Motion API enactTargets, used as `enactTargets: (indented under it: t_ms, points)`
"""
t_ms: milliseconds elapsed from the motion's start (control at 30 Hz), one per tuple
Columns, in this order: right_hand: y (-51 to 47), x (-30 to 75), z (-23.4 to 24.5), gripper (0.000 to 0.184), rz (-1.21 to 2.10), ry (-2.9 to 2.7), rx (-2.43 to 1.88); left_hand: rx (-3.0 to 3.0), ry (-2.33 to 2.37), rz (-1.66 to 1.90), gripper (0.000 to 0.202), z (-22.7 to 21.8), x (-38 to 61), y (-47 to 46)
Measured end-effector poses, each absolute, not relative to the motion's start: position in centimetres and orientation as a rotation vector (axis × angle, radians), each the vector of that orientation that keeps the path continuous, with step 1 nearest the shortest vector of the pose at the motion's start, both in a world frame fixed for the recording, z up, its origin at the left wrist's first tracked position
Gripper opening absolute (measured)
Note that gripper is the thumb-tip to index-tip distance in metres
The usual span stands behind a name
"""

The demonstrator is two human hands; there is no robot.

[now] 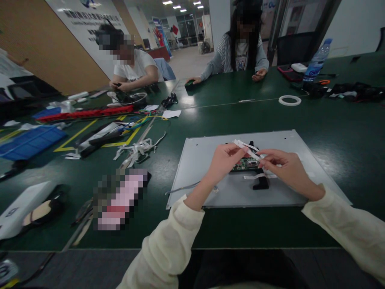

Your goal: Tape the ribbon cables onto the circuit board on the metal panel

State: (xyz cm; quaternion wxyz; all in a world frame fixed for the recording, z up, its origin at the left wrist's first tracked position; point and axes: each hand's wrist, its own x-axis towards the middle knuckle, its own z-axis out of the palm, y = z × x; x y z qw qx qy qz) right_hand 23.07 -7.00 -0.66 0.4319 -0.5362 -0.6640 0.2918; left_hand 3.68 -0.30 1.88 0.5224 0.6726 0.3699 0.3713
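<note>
A grey metal panel (210, 192) lies flat on the green table (331, 132) in front of me. Near its middle sits a small green circuit board (246, 163) with black strips and white ribbon pieces beside it. My left hand (224, 160) and my right hand (281, 164) are raised just above the board. Both pinch the same white flat strip (247, 147), the left at its upper end and the right at its lower end. Cream sleeves cover both my forearms.
Two people sit across the table, working with their own hands. On the left lie a red strip (87, 113), a blue tray (30, 141), cables and white scraps (136, 149). A tape roll (289, 100) and a water bottle (318, 60) stand at the right rear.
</note>
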Motion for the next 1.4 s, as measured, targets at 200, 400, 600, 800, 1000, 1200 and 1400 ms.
enactTargets:
  t_ms: [200,400,600,800,1000,1200,1400]
  points:
    - [-6.9,22.9,-0.6,0.027,0.750,-1.643,-1.353,1.652,0.895,0.995,0.027,1.4,3.7,-0.2]
    - [-6.7,22.2,-0.5,0.036,0.836,-1.650,-1.282,1.515,0.842,1.035,0.024,1.3,3.8,0.0]
    - [-6.2,22.2,0.6,0.043,0.650,-1.847,-1.311,1.482,0.839,1.029,0.024,1.3,3.1,0.7]
    - [-3.8,20.9,3.0,0.045,0.303,-2.120,-1.479,1.525,0.788,1.139,0.023,1.6,2.9,0.9]
    - [-2.7,18.8,2.5,0.048,0.807,-1.765,-1.324,1.792,0.876,1.293,0.021,1.5,2.3,1.0]
    - [-3.5,18.0,1.1,0.037,0.980,-1.599,-1.297,1.972,0.914,1.321,0.026,1.5,2.4,0.4]
    - [-4.6,17.2,0.3,0.029,1.059,-1.593,-1.238,1.720,0.926,1.322,0.032,1.0,2.8,0.7]
